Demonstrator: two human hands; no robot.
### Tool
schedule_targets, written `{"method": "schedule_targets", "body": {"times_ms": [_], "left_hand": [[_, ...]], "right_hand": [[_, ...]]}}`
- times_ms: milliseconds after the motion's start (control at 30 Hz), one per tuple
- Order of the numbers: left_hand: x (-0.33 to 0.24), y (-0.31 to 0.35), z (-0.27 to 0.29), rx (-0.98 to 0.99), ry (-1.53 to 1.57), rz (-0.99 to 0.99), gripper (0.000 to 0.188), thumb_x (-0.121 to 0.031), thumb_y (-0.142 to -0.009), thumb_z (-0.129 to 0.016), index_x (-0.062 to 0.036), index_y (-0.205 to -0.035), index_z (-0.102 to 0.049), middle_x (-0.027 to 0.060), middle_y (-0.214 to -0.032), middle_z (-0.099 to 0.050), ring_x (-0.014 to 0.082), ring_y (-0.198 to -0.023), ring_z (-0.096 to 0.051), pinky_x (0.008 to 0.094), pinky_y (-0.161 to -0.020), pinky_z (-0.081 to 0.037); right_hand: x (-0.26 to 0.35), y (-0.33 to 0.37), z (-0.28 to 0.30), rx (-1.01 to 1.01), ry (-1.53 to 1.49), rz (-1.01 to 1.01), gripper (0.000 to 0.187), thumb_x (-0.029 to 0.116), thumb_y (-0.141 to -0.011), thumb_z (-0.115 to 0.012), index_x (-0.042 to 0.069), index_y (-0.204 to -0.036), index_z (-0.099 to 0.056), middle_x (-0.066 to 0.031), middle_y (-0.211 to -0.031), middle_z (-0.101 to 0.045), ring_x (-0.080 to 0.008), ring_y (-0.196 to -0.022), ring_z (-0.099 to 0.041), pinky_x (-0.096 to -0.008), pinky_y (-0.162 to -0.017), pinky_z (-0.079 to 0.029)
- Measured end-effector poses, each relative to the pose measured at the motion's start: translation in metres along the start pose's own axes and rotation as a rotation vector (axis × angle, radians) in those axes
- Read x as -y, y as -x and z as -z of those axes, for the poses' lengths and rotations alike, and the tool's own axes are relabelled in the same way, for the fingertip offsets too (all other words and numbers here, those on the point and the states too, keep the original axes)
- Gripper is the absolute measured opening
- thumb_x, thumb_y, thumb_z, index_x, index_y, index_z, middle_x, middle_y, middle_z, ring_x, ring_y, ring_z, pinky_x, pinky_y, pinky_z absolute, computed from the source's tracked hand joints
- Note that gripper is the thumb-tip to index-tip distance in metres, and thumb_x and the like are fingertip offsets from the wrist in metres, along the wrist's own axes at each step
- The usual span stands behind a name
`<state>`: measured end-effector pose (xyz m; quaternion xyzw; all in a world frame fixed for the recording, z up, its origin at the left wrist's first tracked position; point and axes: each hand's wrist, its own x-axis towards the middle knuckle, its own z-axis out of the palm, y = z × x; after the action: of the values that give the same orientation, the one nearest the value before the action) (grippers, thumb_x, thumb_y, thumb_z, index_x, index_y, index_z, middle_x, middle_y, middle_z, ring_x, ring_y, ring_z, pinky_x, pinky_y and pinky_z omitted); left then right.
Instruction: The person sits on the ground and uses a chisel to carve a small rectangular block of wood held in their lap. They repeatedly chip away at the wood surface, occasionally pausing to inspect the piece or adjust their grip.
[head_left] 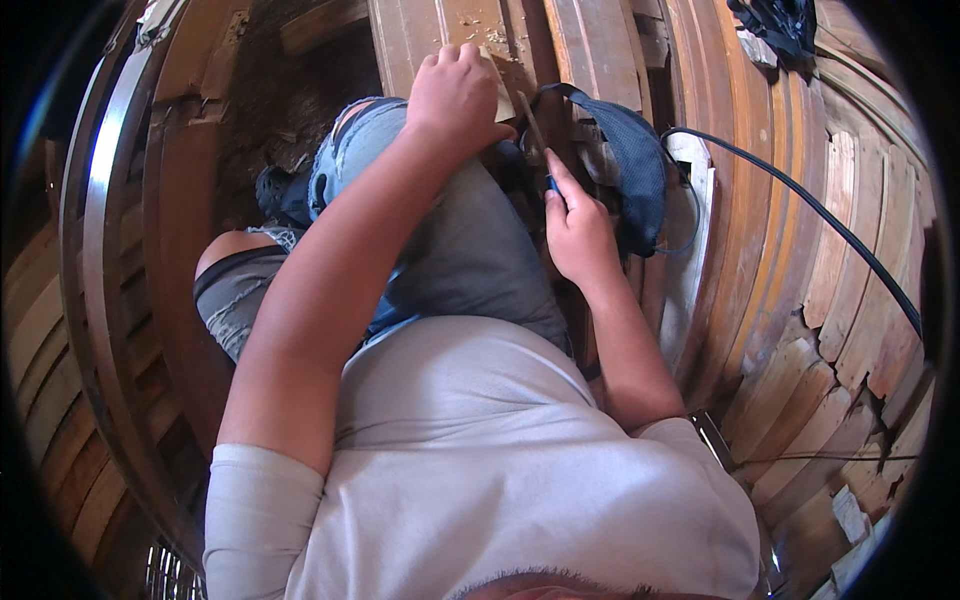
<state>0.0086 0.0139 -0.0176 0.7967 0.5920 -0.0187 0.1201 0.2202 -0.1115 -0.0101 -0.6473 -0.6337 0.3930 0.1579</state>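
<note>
Two bare hands were at work in front of the body. The left hand (455, 100), one in number, lay palm down with bent fingers over one pale, flat piece of wood (502, 98); its back hid the grip, so I cannot tell if it was closed around the piece. The right hand (580, 232) gripped one thin, long tool with a blue handle (533, 122), its index finger stretched along it, and the tip pointed away from the body, just beside the wood. Both elbows were bent, the left forearm reaching farther forward. One dark blue fabric bag (640, 170) and one thick black cable (820, 206) lay to the right.
</note>
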Motion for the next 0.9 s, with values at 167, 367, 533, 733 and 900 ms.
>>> {"method": "schedule_targets", "body": {"times_ms": [167,367,533,733,900], "left_hand": [[0.024,-0.007,-0.007,0.012,0.006,-0.056,0.053,-0.039,-0.086,-0.088,-0.0072,-0.127,-0.075,0.0139,-0.139,-0.068,0.0352,-0.134,-0.064,0.0449,-0.112,-0.054],[0.044,-0.023,-0.020,-0.003,0.210,-0.036,0.045,-0.040,-0.088,-0.087,-0.0041,-0.113,-0.081,0.0171,-0.122,-0.075,0.0374,-0.116,-0.075,0.0477,-0.102,-0.060],[0.041,-0.028,-0.014,0.089,0.227,0.160,0.064,-0.044,-0.083,-0.091,-0.0039,-0.130,-0.075,0.0189,-0.125,-0.077,0.0392,-0.116,-0.075,0.0487,-0.102,-0.060],[0.064,-0.040,-0.036,0.149,0.487,0.227,0.072,-0.043,-0.083,-0.090,-0.0080,-0.143,-0.071,0.0226,-0.123,-0.079,0.0392,-0.116,-0.076,0.0469,-0.102,-0.061],[0.065,-0.042,-0.041,0.167,0.524,0.248,0.068,-0.041,-0.083,-0.091,-0.0102,-0.141,-0.072,0.0198,-0.116,-0.081,0.0365,-0.110,-0.078,0.0450,-0.098,-0.061]], "right_hand": [[-0.003,0.003,0.005,0.065,0.010,-0.016,0.054,0.015,-0.107,-0.059,0.018,-0.162,-0.056,-0.0308,-0.114,-0.075,-0.0492,-0.109,-0.072,-0.0548,-0.092,-0.057],[-0.008,-0.003,-0.003,0.035,0.023,0.035,0.055,0.014,-0.107,-0.060,0.019,-0.162,-0.056,-0.0284,-0.111,-0.076,-0.0482,-0.105,-0.073,-0.0544,-0.091,-0.058],[-0.017,-0.004,-0.009,-0.008,0.108,0.121,0.059,0.012,-0.105,-0.063,0.021,-0.163,-0.056,-0.0234,-0.109,-0.075,-0.0451,-0.098,-0.074,-0.0536,-0.088,-0.059],[-0.027,-0.003,-0.016,-0.028,0.260,0.174,0.065,0.012,-0.103,-0.065,0.025,-0.165,-0.052,-0.0176,-0.099,-0.072,-0.0408,-0.089,-0.074,-0.0528,-0.080,-0.061],[-0.033,-0.006,-0.024,-0.030,0.279,0.164,0.068,0.012,-0.103,-0.065,0.030,-0.167,-0.049,-0.0173,-0.099,-0.072,-0.0409,-0.088,-0.074,-0.0529,-0.078,-0.061]]}}
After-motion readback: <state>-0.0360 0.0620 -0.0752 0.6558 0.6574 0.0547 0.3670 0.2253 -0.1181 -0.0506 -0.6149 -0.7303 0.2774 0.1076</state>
